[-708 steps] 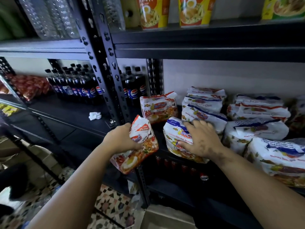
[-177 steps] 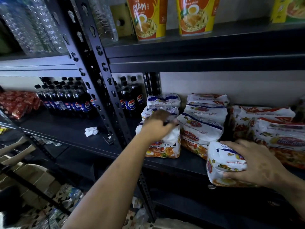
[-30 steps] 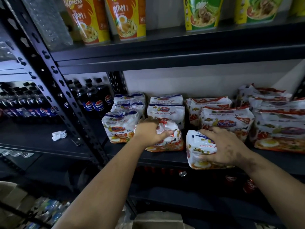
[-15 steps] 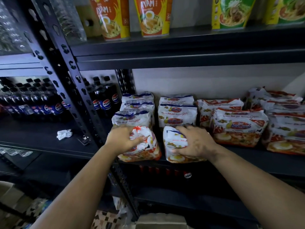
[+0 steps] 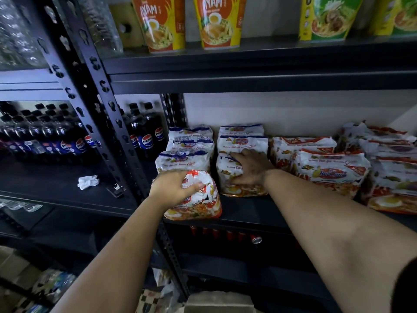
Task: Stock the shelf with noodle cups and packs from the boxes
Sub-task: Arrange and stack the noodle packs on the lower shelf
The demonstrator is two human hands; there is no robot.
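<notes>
My left hand grips a red-trimmed noodle pack that stands at the front edge of the dark middle shelf. My right hand lies with spread fingers on a blue-trimmed noodle pack, pressing it against the row of blue packs behind it. A second row of blue packs stands behind the red pack. Red-trimmed packs fill the right of the shelf. Noodle cups stand on the shelf above.
Cola bottles stand at the back left, behind a perforated upright post. A crumpled white scrap lies on the left shelf. Red cans sit on the shelf below. A cardboard box is at the bottom.
My right hand has pushed its blue-trimmed pack back onto the shelf against the blue row and flattened on it. My left hand has set the red pack on the front edge.
</notes>
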